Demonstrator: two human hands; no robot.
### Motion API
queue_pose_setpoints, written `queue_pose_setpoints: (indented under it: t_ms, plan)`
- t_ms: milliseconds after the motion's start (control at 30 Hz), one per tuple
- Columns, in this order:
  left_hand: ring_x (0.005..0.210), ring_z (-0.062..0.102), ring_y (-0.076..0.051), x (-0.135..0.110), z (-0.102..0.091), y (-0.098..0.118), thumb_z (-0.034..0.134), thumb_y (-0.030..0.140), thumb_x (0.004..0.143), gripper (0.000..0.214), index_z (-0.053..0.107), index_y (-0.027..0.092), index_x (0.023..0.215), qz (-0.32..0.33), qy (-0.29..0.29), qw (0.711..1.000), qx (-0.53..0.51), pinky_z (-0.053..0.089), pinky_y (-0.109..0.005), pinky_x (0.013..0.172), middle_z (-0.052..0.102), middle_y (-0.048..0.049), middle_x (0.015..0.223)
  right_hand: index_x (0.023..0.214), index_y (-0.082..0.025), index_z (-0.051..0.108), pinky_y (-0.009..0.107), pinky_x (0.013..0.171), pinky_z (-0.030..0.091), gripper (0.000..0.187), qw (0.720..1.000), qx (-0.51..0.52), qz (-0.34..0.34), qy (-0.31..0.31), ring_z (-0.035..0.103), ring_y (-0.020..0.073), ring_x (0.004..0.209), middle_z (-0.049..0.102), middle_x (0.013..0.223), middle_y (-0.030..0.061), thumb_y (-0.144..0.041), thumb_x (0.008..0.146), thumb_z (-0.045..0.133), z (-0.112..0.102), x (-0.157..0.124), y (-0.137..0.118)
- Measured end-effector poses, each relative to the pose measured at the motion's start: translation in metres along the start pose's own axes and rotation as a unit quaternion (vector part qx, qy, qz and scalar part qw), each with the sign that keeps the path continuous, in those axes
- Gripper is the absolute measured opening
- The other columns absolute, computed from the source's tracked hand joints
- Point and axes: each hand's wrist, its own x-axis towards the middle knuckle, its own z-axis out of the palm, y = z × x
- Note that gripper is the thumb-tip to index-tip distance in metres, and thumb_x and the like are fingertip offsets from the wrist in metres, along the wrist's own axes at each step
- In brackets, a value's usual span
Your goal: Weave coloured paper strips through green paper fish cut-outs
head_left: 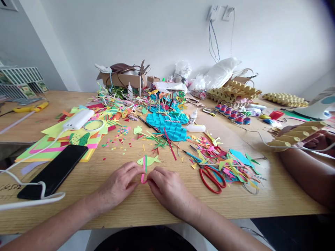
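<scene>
A light-green paper fish (140,161) lies flat on the table just beyond my fingertips, with a pink and a darker green band across its body. From it a pink paper strip (143,178) runs toward me and curls at its near end. My right hand (169,191) pinches that curled end between thumb and fingers. On the other side, my left hand (121,184) has its fingers bent together, the tips on the strip's left edge below the fish. The exact hold of the left fingertips is partly hidden.
Red-handled scissors (213,179) lie right of my hands beside paper scraps (232,162). A black phone (53,170) and white cable are at left, near coloured paper sheets (39,148). Blue-painted egg carton (170,129) stands ahead. Another person's arm (306,174) is at right, by a carton piece.
</scene>
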Motion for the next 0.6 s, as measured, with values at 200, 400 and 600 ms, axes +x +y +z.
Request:
queue_pose_setpoints:
  t_ms: [200, 400, 600]
  plan:
    - [0.080, 0.055, -0.015, 0.015, 0.001, 0.005, 0.048, 0.016, 0.084, 0.012, 0.059, 0.019, 0.082, -0.017, 0.031, 0.999, -0.033, 0.045, -0.025, 0.071, 0.057, -0.0017, 0.081, 0.081, -0.015, 0.059, 0.021, 0.062, 0.039, 0.012, 0.998, 0.045, 0.032, 0.008, 0.058, 0.0130, 0.072, 0.061, 0.078, 0.0042, -0.014, 0.084, 0.047, -0.005, 0.009, 0.007]
    - [0.070, 0.053, -0.013, 0.024, 0.001, 0.002, 0.048, 0.017, 0.082, 0.013, 0.057, 0.017, 0.073, -0.062, 0.053, 0.993, -0.087, 0.042, -0.024, 0.063, 0.054, -0.0003, 0.073, 0.084, -0.016, 0.057, 0.021, 0.059, 0.039, 0.009, 0.988, 0.108, 0.079, 0.083, 0.056, 0.0120, 0.067, 0.061, 0.073, 0.0021, -0.012, 0.080, 0.050, -0.025, 0.018, 0.017]
    - [0.067, 0.053, -0.015, 0.026, -0.001, -0.001, 0.048, 0.020, 0.077, 0.014, 0.057, 0.017, 0.066, -0.086, 0.062, 0.988, -0.112, 0.043, -0.024, 0.060, 0.055, -0.0008, 0.069, 0.094, -0.022, 0.059, 0.021, 0.066, 0.044, 0.025, 0.989, 0.144, 0.001, 0.022, 0.058, 0.0110, 0.073, 0.062, 0.081, 0.0001, -0.012, 0.085, 0.037, -0.026, -0.032, -0.015]
